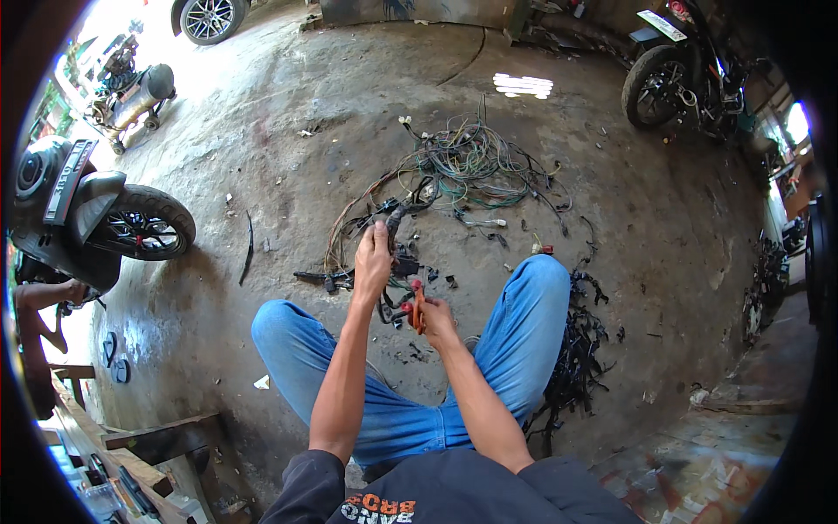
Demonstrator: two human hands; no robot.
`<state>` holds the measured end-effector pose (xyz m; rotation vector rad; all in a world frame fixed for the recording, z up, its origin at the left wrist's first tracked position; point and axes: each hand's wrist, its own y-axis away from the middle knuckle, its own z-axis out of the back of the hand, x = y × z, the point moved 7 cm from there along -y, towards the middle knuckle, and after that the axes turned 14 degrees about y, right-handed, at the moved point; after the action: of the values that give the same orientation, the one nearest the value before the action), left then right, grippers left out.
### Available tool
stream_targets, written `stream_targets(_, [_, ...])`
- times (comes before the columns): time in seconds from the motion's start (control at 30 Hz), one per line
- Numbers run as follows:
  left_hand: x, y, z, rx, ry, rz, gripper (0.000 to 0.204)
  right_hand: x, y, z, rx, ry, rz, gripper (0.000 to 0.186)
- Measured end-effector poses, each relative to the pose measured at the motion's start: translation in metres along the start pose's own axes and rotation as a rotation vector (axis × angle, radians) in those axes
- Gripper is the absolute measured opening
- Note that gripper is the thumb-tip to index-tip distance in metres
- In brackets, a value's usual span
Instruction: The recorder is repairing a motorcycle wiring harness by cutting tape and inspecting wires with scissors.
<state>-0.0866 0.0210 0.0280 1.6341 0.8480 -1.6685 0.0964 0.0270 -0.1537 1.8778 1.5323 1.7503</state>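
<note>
My left hand is closed around a black-taped wiring harness in front of my knees. The harness runs up into a tangled heap of coloured wires on the floor. Close by, to the right and lower, my right hand grips an orange-handled tool; its exact kind is hard to make out. Small red parts show beside the tool, near a black cable. Black connectors and a short sleeved cable lie just left of and beneath my left hand.
Black tape scraps are piled beside my right knee. A motorcycle stands at left, a person's arm near it; another motorcycle is at far right. A wheeled tank stands far left. Sandals and a wooden bench are at lower left.
</note>
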Motion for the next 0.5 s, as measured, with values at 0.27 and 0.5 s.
stream_targets(0.27, [0.000,0.014,-0.026,0.290,0.618,0.395,0.055,0.080,0.119,0.003,0.015,0.088,0.347,0.040])
stream_targets(0.5, [-0.012,0.034,-0.041,0.369,0.804,0.410,0.050,0.117,0.170,-0.054,0.330,0.336,0.426,0.051])
